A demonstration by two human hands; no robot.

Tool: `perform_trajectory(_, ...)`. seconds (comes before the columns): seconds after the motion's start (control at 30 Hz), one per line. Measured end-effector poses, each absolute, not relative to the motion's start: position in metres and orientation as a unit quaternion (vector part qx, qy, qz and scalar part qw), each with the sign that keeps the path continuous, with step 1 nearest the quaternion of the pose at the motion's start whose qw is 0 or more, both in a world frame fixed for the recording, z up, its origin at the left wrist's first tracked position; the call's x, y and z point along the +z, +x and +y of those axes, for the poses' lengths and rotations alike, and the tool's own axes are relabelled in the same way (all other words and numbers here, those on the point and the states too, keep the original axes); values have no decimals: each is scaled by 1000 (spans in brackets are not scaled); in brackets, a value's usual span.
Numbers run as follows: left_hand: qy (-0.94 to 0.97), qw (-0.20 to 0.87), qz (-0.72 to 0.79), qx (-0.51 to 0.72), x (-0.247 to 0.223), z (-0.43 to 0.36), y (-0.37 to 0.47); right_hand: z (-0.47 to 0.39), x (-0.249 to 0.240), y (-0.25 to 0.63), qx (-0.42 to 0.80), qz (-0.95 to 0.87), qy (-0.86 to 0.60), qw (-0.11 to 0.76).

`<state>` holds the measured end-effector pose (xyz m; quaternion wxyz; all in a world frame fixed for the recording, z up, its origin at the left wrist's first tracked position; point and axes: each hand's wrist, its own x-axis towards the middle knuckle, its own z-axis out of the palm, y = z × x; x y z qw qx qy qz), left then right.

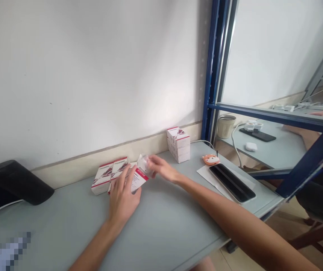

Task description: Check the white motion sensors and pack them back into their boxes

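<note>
My left hand (124, 195) rests with its fingers spread over a red and white box marked DETECTOR (139, 178), near the wall. At the box's right end, my right hand (159, 168) pinches a clear plastic bag (143, 164). What the bag contains is too blurred to tell. Just left of my left hand, white and red boxes (102, 178) lie side by side on the grey table (161, 226). One of them is partly covered by my fingers.
Similar boxes form a stack (179, 145) by the wall. To the right are an orange animal-faced item (211, 159) and a phone (231, 182) on white paper. A black cylindrical object (20, 182) stands left. A blue metal frame (308, 162) borders the right side; a person sits beyond.
</note>
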<state>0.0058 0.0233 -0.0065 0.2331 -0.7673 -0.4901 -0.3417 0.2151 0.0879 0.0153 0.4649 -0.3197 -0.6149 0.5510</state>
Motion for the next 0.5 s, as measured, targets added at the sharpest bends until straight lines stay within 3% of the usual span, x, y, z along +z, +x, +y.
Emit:
perform_trajectory(0.13, -787, 253, -463, -320, -3, 24, 5, 87, 16, 214, 462, -650, -380, 469)
perform_trajectory(0.37, -755, 134, -544, -340, 29, 10, 6, 81, 38, 229, 358, -574, -403, 616)
perform_trajectory(0.5, -688, 115, -581, -419, 44, 6, 0, 80, 40, 229, 277, -510, -429, 692)
